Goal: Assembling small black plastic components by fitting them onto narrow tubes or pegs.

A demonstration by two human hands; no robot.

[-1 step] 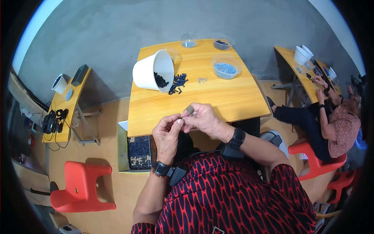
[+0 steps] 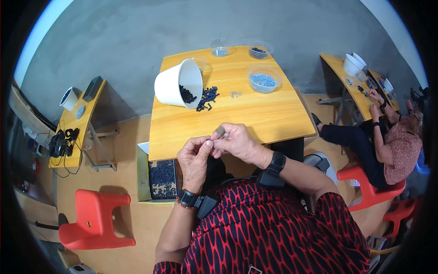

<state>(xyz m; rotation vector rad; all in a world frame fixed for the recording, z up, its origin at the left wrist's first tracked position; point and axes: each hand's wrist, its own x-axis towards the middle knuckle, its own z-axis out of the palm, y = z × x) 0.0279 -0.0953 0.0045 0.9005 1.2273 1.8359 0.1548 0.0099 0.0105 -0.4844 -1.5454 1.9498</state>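
Note:
Just off the near edge of the wooden table [image 2: 273,118], my left hand [image 2: 194,160] and my right hand [image 2: 237,141] meet fingertip to fingertip. Both are closed in a pinch; whatever they hold is too small and covered to make out. A greyish cover [image 2: 221,130] sits on one right finger. Beyond them, a white bucket [image 2: 171,86] lies on its side, with small black tubular pieces [image 2: 209,95] spilled from its mouth. A few small metal pieces [image 2: 235,94] lie right of that pile. Farther right stands a clear tub [image 2: 263,82] of small silvery-blue pieces.
Two more clear tubs, one with dark pieces [image 2: 258,51] and one with bluish pieces [image 2: 220,51], stand at the far edge. A box [image 2: 143,182] of black pieces is below the table. Red stools [image 2: 93,219] flank me; a person [image 2: 397,150] works at the right table.

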